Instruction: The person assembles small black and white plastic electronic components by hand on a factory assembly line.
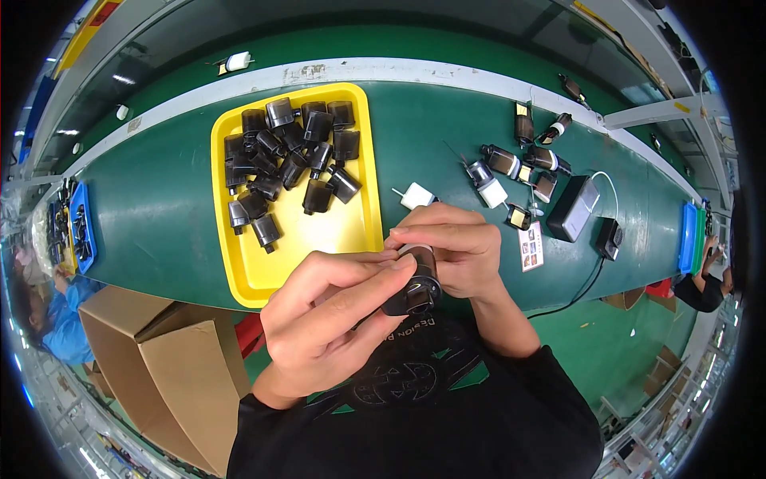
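Close to my chest, both hands hold a dark, see-through cylindrical plastic housing [420,289] with a pale ring near its upper end. My left hand [331,311] is closed on its left side, fingers and thumb pressed against it. From the right, the fingers of my right hand [459,251] close round its upper part and hide some of it. Just beyond my hands lies a white square part [416,196]. A yellow tray [229,263] at the left holds several smoky black plastic cups [317,126] with narrow necks, heaped toward its far end.
Several dark and white cylindrical assemblies [501,161] lie at the right, near a grey box [573,209] and a black cabled adapter [609,238]. A small printed card [531,247] is on the green table [144,207]. An open cardboard box [191,383] stands below its left edge.
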A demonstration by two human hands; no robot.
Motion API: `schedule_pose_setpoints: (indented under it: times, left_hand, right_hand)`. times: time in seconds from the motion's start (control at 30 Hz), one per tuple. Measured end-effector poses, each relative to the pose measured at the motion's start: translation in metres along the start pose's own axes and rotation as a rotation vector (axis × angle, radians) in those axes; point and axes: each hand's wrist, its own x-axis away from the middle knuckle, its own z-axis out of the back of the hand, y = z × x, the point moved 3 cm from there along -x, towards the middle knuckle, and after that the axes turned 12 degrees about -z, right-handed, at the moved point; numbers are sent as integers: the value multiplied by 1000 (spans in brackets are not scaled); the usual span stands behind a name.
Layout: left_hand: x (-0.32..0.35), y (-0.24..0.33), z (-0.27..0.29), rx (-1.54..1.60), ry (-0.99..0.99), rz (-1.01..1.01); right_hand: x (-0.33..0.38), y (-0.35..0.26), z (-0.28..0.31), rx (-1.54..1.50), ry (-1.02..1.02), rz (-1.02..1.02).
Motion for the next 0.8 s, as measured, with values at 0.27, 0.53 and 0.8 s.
schedule_pose_setpoints:
  times: [0.27, 0.53, 0.8]
  left_hand:
    - [-2, 2, 3, 23, 2, 0]
    - [6, -38, 1, 448, 255, 210]
    - [2, -60, -15, 738, 272, 128]
  right_hand:
    - [3, -12, -7, -54, 43, 1]
    - [7, -12, -16, -640, 138, -624]
    - [4, -3, -23, -73, -121, -498]
